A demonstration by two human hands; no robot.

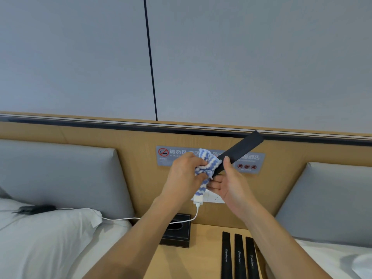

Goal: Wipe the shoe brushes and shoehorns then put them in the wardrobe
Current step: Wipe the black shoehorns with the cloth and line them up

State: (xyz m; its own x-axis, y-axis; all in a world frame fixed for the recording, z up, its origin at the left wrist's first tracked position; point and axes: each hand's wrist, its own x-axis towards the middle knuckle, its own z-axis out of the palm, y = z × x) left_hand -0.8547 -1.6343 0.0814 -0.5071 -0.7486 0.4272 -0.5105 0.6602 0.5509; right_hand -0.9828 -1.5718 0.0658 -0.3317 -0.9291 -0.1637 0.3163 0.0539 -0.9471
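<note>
Two bare forearms, no sleeves; left hand (pixel 184 174), right hand (pixel 231 184) ungloved, no rings visible.

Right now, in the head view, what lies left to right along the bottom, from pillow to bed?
White pillow → black tissue box → three black shoehorns side by side on the nightstand → the right-hand bed's white bedding.

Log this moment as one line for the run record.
step: wiping | left hand: grips striped cloth | right hand: holds black shoehorn | nightstand: three shoehorns waiting | wardrobe: unseen
</note>
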